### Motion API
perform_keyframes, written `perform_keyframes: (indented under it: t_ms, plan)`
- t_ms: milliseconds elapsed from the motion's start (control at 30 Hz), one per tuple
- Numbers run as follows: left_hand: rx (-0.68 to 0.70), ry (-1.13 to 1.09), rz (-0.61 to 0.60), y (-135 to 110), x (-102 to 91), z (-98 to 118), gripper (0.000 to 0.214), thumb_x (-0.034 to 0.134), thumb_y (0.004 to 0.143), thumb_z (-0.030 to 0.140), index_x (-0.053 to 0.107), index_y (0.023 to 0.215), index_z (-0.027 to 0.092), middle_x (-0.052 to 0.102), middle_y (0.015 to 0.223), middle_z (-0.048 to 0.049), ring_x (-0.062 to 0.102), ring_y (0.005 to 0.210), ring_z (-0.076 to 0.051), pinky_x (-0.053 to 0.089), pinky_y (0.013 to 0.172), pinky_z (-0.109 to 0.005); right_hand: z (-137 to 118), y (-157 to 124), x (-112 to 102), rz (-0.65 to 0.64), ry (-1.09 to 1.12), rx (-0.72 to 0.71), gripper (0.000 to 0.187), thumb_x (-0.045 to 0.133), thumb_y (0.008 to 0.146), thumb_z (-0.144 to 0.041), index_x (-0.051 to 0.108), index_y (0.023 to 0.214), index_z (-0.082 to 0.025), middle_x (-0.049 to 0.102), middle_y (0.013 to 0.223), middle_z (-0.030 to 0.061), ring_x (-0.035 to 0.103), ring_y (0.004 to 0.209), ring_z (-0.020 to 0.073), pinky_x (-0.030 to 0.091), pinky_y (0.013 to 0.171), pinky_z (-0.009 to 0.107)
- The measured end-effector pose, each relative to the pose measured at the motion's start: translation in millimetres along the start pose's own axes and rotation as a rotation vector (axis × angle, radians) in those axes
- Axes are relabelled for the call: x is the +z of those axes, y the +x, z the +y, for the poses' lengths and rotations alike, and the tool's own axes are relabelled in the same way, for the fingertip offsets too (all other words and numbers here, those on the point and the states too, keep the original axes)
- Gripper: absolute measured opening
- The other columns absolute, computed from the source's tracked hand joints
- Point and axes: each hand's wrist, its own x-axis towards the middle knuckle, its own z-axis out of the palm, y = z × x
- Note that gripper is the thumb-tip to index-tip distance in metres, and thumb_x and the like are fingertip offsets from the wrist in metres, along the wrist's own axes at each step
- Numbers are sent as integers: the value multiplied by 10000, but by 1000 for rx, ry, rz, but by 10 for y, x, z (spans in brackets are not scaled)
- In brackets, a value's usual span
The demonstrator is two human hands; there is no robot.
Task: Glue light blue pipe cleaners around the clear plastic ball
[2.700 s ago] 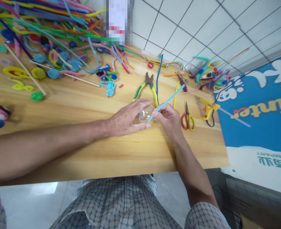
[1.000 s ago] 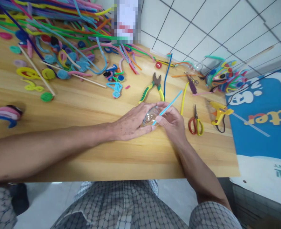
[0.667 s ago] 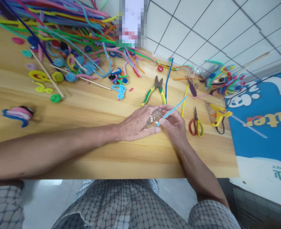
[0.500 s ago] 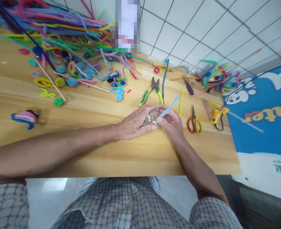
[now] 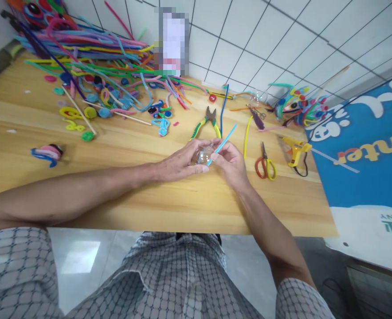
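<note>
Left hand [image 5: 179, 164] cups a clear ball [image 5: 201, 156] well in from the worktop [image 5: 182, 206] front edge, right hand [image 5: 231, 163] pinching a light-blue stem [image 5: 228, 137] — slanted steeper than moments ago, apparently mid-adjustment

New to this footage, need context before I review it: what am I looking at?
No machine here: these are a person's two bare hands. Every picture comes from one camera worn on the head, facing forward and down. The left hand cups a clear ball; the right hand pinches a light blue pipe cleaner, its lower end at the ball. On the wooden table, pliers lie just beyond the hands, scissors and a yellow glue gun to the right, more pipe cleaners far left.
</note>
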Motion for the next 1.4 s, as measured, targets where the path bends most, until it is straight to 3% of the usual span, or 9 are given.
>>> perform_keyframes:
  t_ms: [300,633,867,1200,1400]
  plan:
    - [-2,55,-36,-19,-33,43,740,742,1052,516,396,1655,263,555,1671,-213,608,1509,-338,562,1217,-570,-33,-25,11,-32,-34,11,437,953,801,-633,713,892,-279,729,1285,36,692,1225,230,589,1108,419]
    - [-3,166,135,12,-30,40,763,731,1043,590,419,1637,225,605,1618,-222,624,1491,-362,558,1217,-580,-150,265,-15,-148,-194,-103,260,938,868,-460,740,890,-294,745,1283,37,687,1279,250,544,1175,462]
    - [-41,137,156,14,-35,33,640,695,1071,555,465,1577,237,659,1518,-194,668,1399,-339,587,1164,-550,-92,272,-51,-174,-229,-125,204,900,908,-451,752,920,-310,746,1314,38,674,1309,270,530,1199,501]
    - [-47,101,104,42,-49,74,575,707,1060,522,503,1522,248,683,1470,-171,682,1354,-322,593,1149,-537,-83,267,-2,-88,-49,43,362,939,838,-599,759,949,-306,774,1192,17,717,1193,245,584,1152,458]
    - [-2,103,79,10,-66,70,564,710,1069,447,483,1534,224,639,1519,-193,653,1410,-317,569,1189,-524,-76,261,28,-63,11,59,365,984,791,-563,774,954,-313,784,1196,-1,732,1123,221,614,1085,419]
